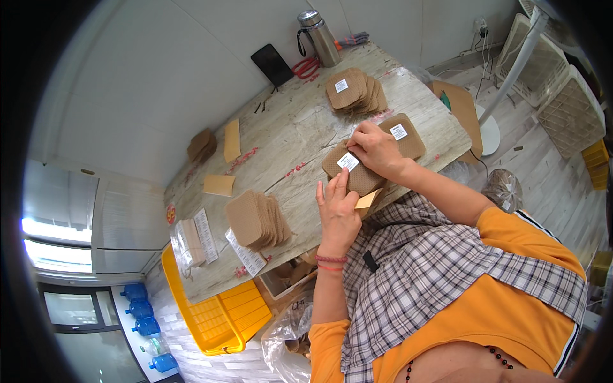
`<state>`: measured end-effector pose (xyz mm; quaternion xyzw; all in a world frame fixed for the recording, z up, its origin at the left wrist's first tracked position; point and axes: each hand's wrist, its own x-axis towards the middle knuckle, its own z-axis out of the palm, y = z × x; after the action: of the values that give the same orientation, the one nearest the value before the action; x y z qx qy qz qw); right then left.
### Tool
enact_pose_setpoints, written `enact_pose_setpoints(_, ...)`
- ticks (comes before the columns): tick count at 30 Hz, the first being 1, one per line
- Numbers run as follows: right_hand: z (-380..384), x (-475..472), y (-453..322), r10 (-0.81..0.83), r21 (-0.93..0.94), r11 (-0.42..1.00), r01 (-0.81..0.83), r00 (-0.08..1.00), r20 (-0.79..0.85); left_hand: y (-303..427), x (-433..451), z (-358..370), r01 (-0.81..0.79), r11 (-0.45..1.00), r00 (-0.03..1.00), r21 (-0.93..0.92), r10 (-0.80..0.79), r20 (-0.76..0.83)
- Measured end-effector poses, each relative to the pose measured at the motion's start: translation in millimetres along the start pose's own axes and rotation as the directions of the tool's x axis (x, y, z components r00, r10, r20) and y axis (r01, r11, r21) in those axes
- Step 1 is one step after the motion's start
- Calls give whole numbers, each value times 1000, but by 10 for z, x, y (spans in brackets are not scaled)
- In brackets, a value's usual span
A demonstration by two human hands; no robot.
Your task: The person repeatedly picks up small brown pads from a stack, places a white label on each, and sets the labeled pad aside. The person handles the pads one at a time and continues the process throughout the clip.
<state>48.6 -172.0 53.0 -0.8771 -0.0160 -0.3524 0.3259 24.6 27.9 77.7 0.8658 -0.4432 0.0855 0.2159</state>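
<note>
My left hand rests on a stack of brown, textured, rounded-square pads, its index fingertip on a white printed label. A tan paper strip is beside its thumb; whether the hand grips it is unclear. With fingertips drawn together, my right hand touches the pad's upper edge near that label; anything between them is hidden. Another labelled pad lies partly under my right wrist. Farther back sits a stack of pads with a label on top. Unlabelled pads are stacked to the left.
Label sheets, a wrapped bundle and tan paper pieces lie on the table. Behind are a phone, red-handled scissors and a steel flask. A yellow basket stands below the left edge.
</note>
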Motion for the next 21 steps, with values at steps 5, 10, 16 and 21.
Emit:
enact_pose_setpoints(5,18,18,67,46,59,997,-43,998,-42,-81,12,18,17,991,999,-135,-22,-39)
enact_pose_setpoints(10,-152,74,35,271,109,955,-276,961,56,-280,-33,55,61,955,996,-290,-77,-46)
enact_pose_setpoints(16,-403,266,664,344,183,925,-332,938,-36,-453,-158,-77,342,720,921,-604,-385,63)
enact_pose_setpoints(21,-400,-6,1408,-5,-373,925,-66,982,-188,-447,-216,-208,386,335,801,-859,-584,132)
